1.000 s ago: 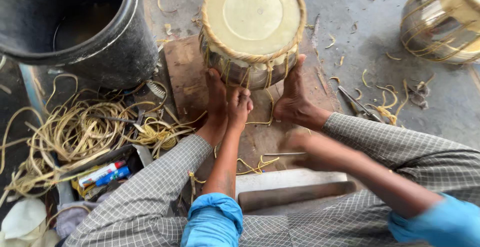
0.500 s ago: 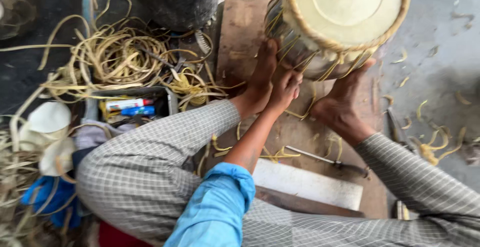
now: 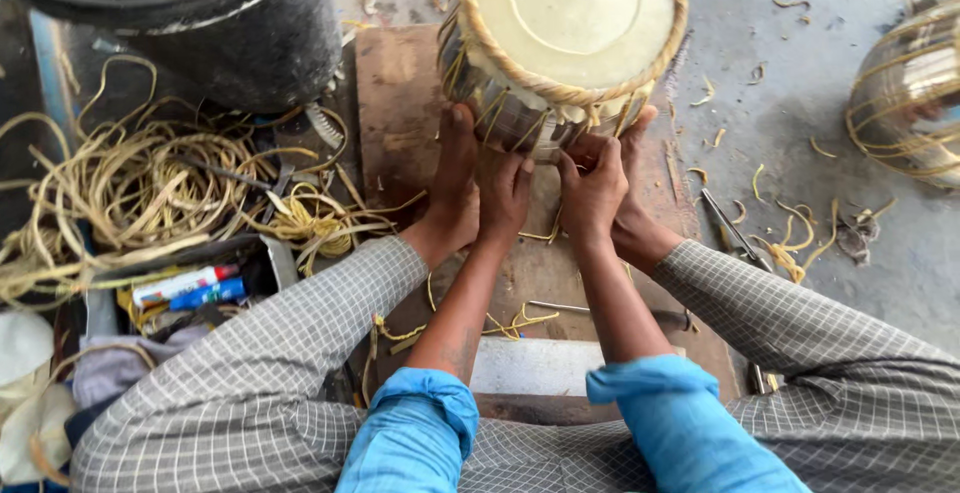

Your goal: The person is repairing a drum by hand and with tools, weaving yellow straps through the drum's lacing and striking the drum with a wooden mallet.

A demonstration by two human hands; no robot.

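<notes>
A drum (image 3: 575, 13) with a pale skin head, a rope rim and yellowish lacing straps stands tilted on a wooden board (image 3: 400, 103). My two bare feet press against its near side, the left foot (image 3: 452, 188) and the right foot (image 3: 640, 228). Between them my left hand (image 3: 505, 193) and my right hand (image 3: 592, 185) are side by side at the drum's lower edge. Both hands' fingers are curled onto the lacing straps (image 3: 510, 123) there. Blue sleeves cover my forearms.
A big black tub (image 3: 230, 23) stands at the back left. A tangle of yellow straps (image 3: 130, 193) lies beside it, with a tray of markers (image 3: 185, 288). A second laced drum (image 3: 905, 93) is at the right edge. A metal tool (image 3: 725, 223) and strap scraps lie on the concrete floor.
My right hand has come up from lower on the board to the drum's edge, beside my left hand. The view has swung back over the drum.
</notes>
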